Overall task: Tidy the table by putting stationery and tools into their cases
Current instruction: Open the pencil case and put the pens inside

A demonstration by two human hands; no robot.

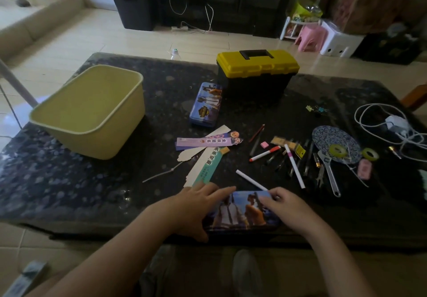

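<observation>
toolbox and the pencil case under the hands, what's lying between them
In the head view: a second pencil case, then bookmarks and a white pen, between toolbox and held case.

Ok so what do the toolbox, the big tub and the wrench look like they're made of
Toolbox: likely moulded plastic, with a yellow lid, black body and ribbed edges, and a dull sheen.
Tub: likely plastic, pale yellow-green, with smooth matte walls and a rolled rim.
Wrench: looks like bare metal, silvery grey with a bright glint along its handle.
</observation>
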